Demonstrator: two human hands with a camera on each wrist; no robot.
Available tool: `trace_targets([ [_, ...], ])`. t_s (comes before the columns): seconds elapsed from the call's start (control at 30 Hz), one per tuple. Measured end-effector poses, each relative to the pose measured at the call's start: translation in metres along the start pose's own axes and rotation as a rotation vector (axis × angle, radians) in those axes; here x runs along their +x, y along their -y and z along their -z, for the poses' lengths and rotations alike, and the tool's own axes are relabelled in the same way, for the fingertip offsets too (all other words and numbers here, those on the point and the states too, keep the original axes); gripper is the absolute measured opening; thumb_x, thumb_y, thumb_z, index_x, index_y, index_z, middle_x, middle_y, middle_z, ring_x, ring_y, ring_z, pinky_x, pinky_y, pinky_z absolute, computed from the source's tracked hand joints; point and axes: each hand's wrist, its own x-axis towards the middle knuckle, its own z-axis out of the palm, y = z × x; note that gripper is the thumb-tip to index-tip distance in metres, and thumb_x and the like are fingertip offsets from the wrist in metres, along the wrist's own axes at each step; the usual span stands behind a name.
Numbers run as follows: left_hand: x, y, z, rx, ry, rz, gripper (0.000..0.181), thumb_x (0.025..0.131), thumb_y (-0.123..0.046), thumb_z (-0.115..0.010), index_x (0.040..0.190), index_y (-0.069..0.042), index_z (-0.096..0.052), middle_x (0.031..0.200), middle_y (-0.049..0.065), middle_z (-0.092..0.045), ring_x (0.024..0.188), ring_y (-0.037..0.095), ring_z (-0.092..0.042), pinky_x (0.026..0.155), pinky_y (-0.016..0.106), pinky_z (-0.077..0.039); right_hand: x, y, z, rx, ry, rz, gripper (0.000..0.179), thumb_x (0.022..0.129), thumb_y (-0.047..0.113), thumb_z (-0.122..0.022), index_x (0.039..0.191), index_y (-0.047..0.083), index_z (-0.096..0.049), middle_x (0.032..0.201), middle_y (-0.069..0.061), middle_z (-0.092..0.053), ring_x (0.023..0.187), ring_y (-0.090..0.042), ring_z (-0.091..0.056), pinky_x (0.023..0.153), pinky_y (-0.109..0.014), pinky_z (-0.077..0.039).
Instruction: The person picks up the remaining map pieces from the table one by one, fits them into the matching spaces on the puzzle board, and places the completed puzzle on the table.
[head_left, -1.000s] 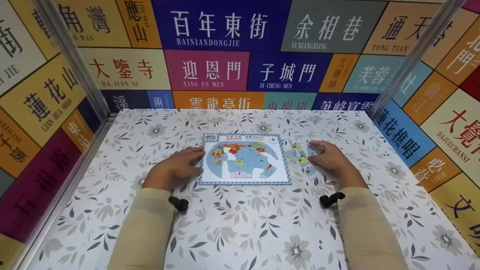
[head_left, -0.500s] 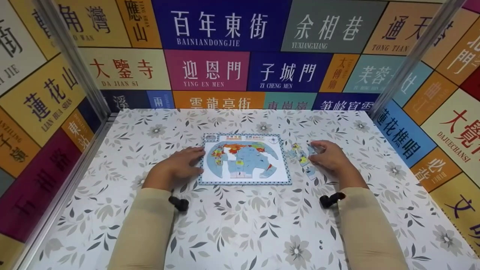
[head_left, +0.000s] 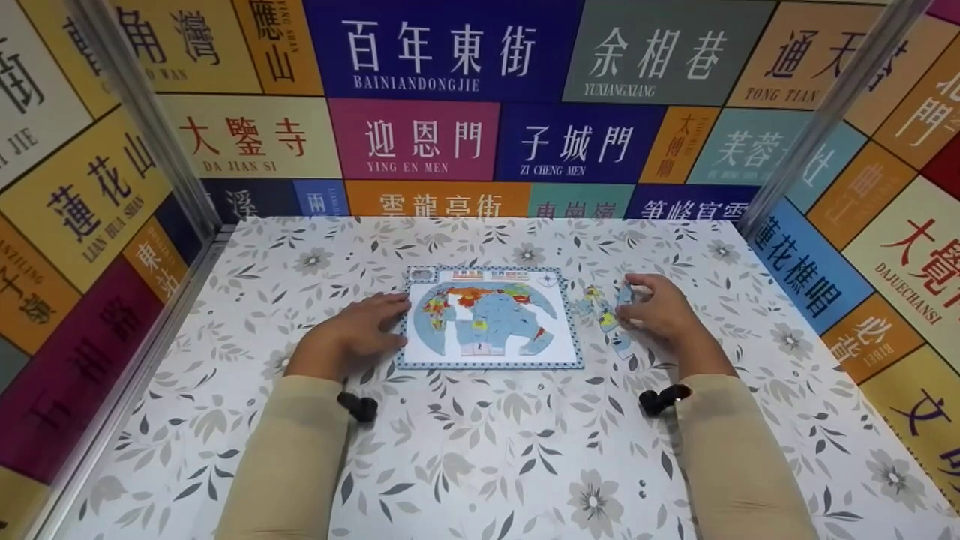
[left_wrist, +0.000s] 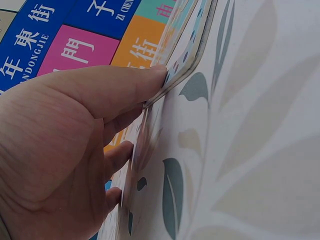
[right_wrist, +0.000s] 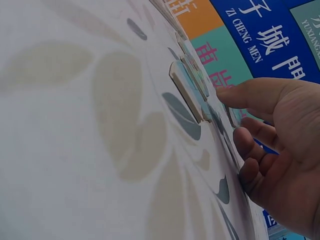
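A world map jigsaw board [head_left: 491, 364] with a dotted border lies on the table, several white gaps showing in its blue map. My left hand [head_left: 360, 330] rests at the board's left edge; in the left wrist view the thumb [left_wrist: 150, 80] touches the edge near a corner, the other fingers loosely bent beside it. Right of the board, my right hand [head_left: 660, 311] pinches a blue puzzle piece [head_left: 622, 294] between thumb and fingers, the piece tilted up on edge. Loose puzzle pieces [head_left: 606, 319] lie just left of that hand, and in the right wrist view they sit flat beyond the thumb [right_wrist: 250, 95].
The table [head_left: 480, 450] wears a white cover printed with grey leaves and flowers. Panels with Chinese lettering [head_left: 420, 142] rise behind it and at both sides. Metal posts [head_left: 150, 120] stand at the back corners.
My right hand's fingertips have risen slightly, and the blue piece between them has tipped up from the table. My left hand and the board have stayed in place.
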Motion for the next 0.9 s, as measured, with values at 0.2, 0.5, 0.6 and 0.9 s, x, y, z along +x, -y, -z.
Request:
trace_targets([
  [0.2,-0.003,-0.001,0.001,-0.022,-0.011,-0.013,0.074,0.103,-0.042,-0.064,0.169,-0.034,-0.032,0.182,-0.012,-0.016,0.171,0.034,-0.005,0.137,0.067,-0.007,0.001,-0.001,0.000,0.014,0.002,0.075,0.087,0.094,0.034,-0.083,0.167,0.014,-0.039,0.175,-0.015,-0.029,0.148,-0.045,-0.045,0.117,-0.059,-0.048],
  [0.5,-0.003,-0.001,0.000,-0.030,-0.013,-0.017,0.074,0.103,-0.042,-0.065,0.169,-0.034,-0.033,0.182,-0.010,-0.017,0.170,0.036,-0.005,0.136,0.068,-0.007,-0.001,0.004,-0.002,0.011,0.005,0.094,0.084,0.095,0.038,-0.082,0.165,0.013,-0.043,0.172,-0.013,-0.032,0.148,-0.042,-0.048,0.117,-0.057,-0.049],
  [0.6,-0.003,-0.002,0.000,-0.033,-0.015,-0.015,0.074,0.103,-0.043,-0.065,0.169,-0.034,-0.033,0.182,-0.011,-0.017,0.171,0.035,-0.006,0.136,0.067,-0.007,-0.002,0.010,-0.004,0.008,-0.007,0.092,0.082,0.095,0.036,-0.083,0.164,0.013,-0.045,0.171,-0.011,-0.033,0.142,-0.040,-0.053,0.112,-0.051,-0.052],
  [0.9,-0.003,-0.002,0.000,-0.031,-0.017,-0.025,0.074,0.103,-0.043,-0.065,0.169,-0.033,-0.033,0.181,-0.012,-0.017,0.171,0.034,-0.005,0.137,0.066,-0.007,-0.003,0.027,-0.012,-0.020,-0.030,0.084,0.080,0.092,0.036,-0.084,0.161,0.017,-0.049,0.170,-0.005,-0.037,0.125,-0.027,-0.058,0.086,-0.028,-0.055],
])
